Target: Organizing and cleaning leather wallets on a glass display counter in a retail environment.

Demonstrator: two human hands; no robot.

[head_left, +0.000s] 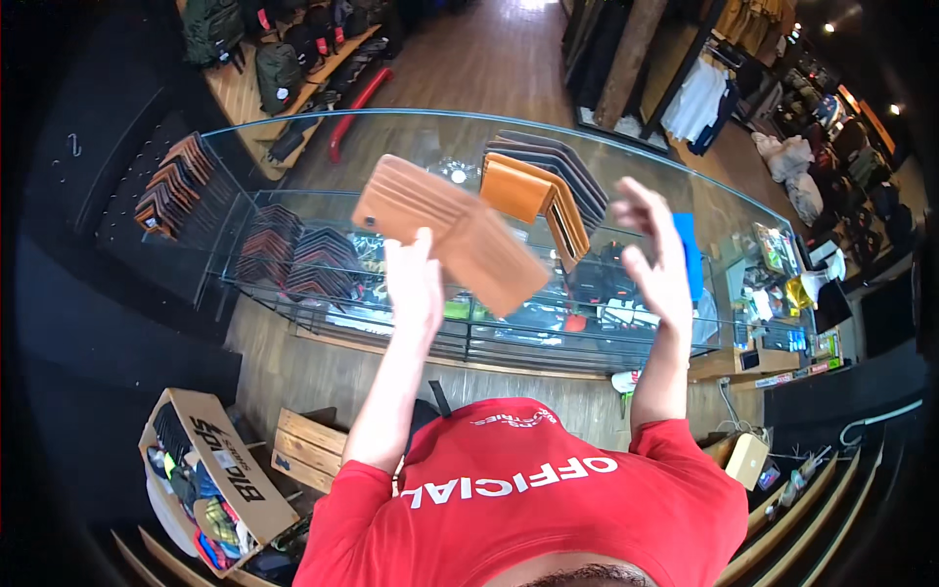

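Note:
A brown leather bifold wallet (455, 235), spread open and slightly blurred, is tilted above the glass counter (391, 293). My left hand (413, 279) grips its near edge, with the fingertips at the card-slot side. My right hand (653, 245) is raised over the counter, fingers apart and holding nothing. Between the two hands stands a tan wallet (518, 186), half open, in front of several dark wallets (587, 181) nested in the same bent shape. Just beside my right hand, partly hidden by it, is a flat blue item (688, 256).
Rows of folded wallets (318, 262) fill the case at left, with more (176, 186) at its far left end. An open cardboard box (235, 470) of cloth items and a wooden stool (308, 450) stand at lower left. Packages (778, 249) crowd the counter's right end.

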